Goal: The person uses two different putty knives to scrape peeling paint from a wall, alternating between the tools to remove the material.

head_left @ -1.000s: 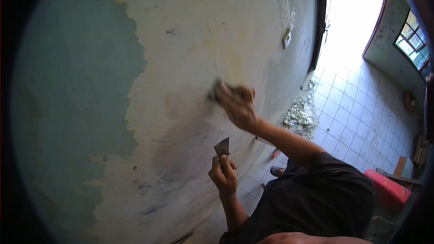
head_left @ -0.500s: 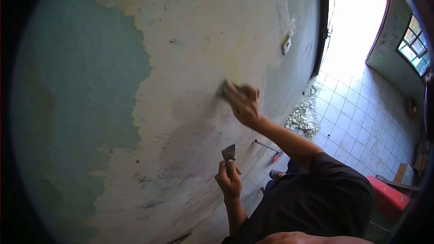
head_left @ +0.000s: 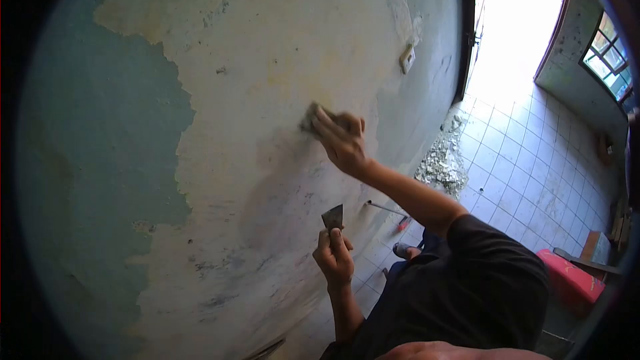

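Observation:
My right hand (head_left: 341,139) is pressed against the wall (head_left: 267,53), its fingers wrapped round a small grey-green pad (head_left: 309,120) that is smeared by motion. The pad touches a bare, whitish patch, and a shadow falls below it. Lower down, my left hand (head_left: 334,257) grips a putty knife (head_left: 333,217), its flat metal blade pointing up, close in front of the wall. Blue-green paint (head_left: 100,133) with a ragged edge covers the wall's left side.
Paint flakes (head_left: 441,165) lie heaped along the wall's foot on the tiled floor (head_left: 513,153). A switch plate (head_left: 407,59) sits on the wall. Near my foot lies a red-handled rod (head_left: 389,211). A red box-like thing (head_left: 570,279) stands behind, and a bright doorway (head_left: 517,27) opens beyond.
My right hand and the pad have moved a little up and left in the view, while the view itself has shifted slightly. The putty knife stays in my left hand, tilted slightly differently.

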The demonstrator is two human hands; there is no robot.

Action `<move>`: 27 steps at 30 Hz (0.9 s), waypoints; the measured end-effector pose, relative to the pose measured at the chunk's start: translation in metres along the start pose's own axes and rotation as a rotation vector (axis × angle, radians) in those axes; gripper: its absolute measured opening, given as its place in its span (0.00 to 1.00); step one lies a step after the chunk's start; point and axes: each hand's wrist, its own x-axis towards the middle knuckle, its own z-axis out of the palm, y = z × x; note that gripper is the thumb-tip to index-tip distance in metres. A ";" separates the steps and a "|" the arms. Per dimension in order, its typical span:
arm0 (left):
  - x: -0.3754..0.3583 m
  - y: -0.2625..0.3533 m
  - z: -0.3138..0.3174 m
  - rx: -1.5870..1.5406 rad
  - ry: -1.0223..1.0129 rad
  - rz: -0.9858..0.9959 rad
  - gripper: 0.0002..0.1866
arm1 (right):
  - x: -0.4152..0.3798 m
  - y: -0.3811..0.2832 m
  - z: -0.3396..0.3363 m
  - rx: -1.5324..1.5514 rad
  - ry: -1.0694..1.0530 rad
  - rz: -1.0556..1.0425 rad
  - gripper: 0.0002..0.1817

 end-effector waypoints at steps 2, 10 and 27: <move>0.000 -0.001 0.003 -0.016 0.002 -0.005 0.19 | -0.024 0.003 -0.005 -0.001 -0.020 0.005 0.22; 0.002 0.001 0.007 -0.016 -0.018 -0.043 0.14 | -0.008 0.004 0.000 0.026 0.015 0.010 0.23; 0.007 -0.001 0.009 0.017 -0.053 -0.068 0.14 | 0.029 -0.002 0.003 -0.004 0.040 0.018 0.24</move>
